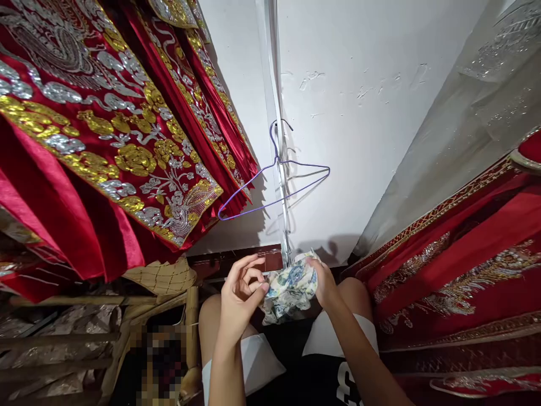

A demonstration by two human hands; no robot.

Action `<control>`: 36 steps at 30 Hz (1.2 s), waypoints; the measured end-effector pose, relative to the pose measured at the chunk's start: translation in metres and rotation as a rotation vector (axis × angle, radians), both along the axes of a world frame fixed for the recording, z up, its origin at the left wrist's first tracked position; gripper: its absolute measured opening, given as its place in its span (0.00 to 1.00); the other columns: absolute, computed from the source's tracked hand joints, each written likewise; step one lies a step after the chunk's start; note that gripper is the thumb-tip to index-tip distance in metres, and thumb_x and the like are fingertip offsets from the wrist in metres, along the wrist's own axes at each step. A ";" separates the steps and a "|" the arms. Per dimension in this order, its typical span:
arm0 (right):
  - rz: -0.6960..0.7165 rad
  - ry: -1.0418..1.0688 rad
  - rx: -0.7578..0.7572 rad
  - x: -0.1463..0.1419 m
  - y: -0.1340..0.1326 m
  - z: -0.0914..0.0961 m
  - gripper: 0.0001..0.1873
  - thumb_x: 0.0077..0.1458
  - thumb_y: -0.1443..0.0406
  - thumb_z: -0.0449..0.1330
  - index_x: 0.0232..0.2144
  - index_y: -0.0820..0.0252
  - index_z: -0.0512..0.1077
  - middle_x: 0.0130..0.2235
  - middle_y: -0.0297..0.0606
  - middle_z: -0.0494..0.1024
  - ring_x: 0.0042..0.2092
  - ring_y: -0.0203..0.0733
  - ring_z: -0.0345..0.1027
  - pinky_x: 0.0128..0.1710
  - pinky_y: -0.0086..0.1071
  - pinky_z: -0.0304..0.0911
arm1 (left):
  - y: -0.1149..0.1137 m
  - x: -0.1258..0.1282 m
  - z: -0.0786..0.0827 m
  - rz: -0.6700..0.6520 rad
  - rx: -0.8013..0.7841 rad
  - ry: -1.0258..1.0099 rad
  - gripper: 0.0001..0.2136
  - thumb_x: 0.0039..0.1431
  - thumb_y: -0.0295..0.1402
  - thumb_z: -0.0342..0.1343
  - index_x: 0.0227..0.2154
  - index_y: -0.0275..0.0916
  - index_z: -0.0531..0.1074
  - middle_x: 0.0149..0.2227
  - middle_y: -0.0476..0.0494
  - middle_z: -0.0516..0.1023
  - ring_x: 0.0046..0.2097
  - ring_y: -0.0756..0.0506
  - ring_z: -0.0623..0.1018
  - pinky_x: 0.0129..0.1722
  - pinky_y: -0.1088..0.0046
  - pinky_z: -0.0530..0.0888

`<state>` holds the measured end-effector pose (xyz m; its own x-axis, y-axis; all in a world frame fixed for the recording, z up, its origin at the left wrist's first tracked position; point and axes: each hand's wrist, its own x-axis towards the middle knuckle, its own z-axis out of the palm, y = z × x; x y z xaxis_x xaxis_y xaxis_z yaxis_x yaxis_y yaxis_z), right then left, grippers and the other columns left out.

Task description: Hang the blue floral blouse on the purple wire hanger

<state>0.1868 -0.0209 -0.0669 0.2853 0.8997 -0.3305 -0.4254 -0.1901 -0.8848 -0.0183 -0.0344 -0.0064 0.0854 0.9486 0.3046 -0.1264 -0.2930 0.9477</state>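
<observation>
A crumpled piece of floral fabric (pixel 291 285), white with blue and green-yellow flowers, is held up between my two hands above my lap. What kind of item it is I cannot make out. My right hand (pixel 326 281) grips its right end, thumb on the near face and the other fingers mostly hidden behind. At the left edge, my left hand (pixel 245 287) is curled, its thumb tip pinching the fabric while the index finger arches above it. Beyond the hands, a thin purple wire hanger (pixel 274 204) hangs on a narrow white upright pole (pixel 276 84).
Red garments with gold and silver embroidery (pixel 139 160) hang at the left. More red beaded clothing (pixel 456 270) and a sheer white sparkly fabric (pixel 499 101) hang at the right. A bamboo frame (pixel 192 327) stands beside my left knee. A white wall (pixel 350 124) rises ahead.
</observation>
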 end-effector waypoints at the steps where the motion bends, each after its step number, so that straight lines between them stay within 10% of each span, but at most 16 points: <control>1: 0.018 -0.008 0.050 0.004 0.003 0.004 0.17 0.49 0.50 0.65 0.33 0.56 0.74 0.33 0.40 0.79 0.41 0.50 0.75 0.38 0.37 0.69 | -0.001 -0.005 -0.005 -0.023 -0.056 0.084 0.22 0.54 0.35 0.68 0.52 0.44 0.74 0.53 0.36 0.77 0.39 0.47 0.77 0.36 0.72 0.77; 7: 0.576 -0.110 0.198 -0.003 0.008 0.060 0.13 0.46 0.56 0.68 0.29 0.57 0.73 0.29 0.35 0.76 0.35 0.43 0.70 0.36 0.34 0.64 | 0.001 -0.005 -0.023 -0.073 -0.080 0.434 0.32 0.60 0.39 0.63 0.66 0.51 0.61 0.68 0.39 0.64 0.69 0.36 0.64 0.65 0.55 0.65; 12: 1.183 -0.460 0.427 0.001 0.014 0.116 0.10 0.47 0.63 0.65 0.23 0.58 0.67 0.23 0.27 0.65 0.26 0.33 0.56 0.26 0.28 0.52 | 0.015 0.003 -0.016 -0.357 -0.014 0.375 0.21 0.61 0.42 0.62 0.54 0.41 0.73 0.51 0.38 0.79 0.54 0.37 0.77 0.54 0.64 0.73; 16: 0.778 -0.944 0.744 0.030 0.025 0.138 0.07 0.44 0.71 0.59 0.23 0.57 0.64 0.22 0.27 0.64 0.25 0.32 0.54 0.24 0.28 0.48 | 0.025 -0.008 -0.023 -0.402 0.027 0.622 0.19 0.66 0.45 0.55 0.25 0.36 0.71 0.27 0.48 0.74 0.32 0.46 0.72 0.36 0.72 0.69; 22: 0.142 -1.028 0.781 0.069 0.069 0.148 0.17 0.51 0.66 0.60 0.46 0.55 0.72 0.29 0.30 0.74 0.28 0.38 0.64 0.30 0.29 0.58 | 0.043 -0.046 -0.003 -0.271 0.134 1.036 0.24 0.69 0.49 0.47 0.21 0.38 0.63 0.23 0.49 0.69 0.28 0.47 0.69 0.34 0.72 0.65; 27: 0.237 -0.954 0.690 0.071 0.122 0.132 0.18 0.58 0.60 0.54 0.49 0.56 0.73 0.47 0.41 0.79 0.48 0.49 0.71 0.50 0.40 0.62 | 0.062 -0.069 0.017 -0.238 0.109 1.361 0.24 0.70 0.49 0.41 0.26 0.39 0.71 0.33 0.41 0.79 0.42 0.37 0.78 0.50 0.58 0.69; 36: 0.199 -1.062 0.556 0.102 0.112 0.125 0.14 0.56 0.55 0.57 0.25 0.57 0.67 0.25 0.31 0.68 0.30 0.40 0.59 0.31 0.32 0.53 | 0.111 -0.074 0.038 -0.081 0.246 1.083 0.23 0.66 0.51 0.49 0.40 0.38 0.80 0.59 0.34 0.74 0.59 0.34 0.75 0.61 0.59 0.69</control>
<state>0.2891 0.0916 0.0583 0.0202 0.9031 0.4290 0.5546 0.3469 -0.7564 -0.0920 0.0768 0.0318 0.4793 0.8520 0.2106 0.7050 -0.5167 0.4858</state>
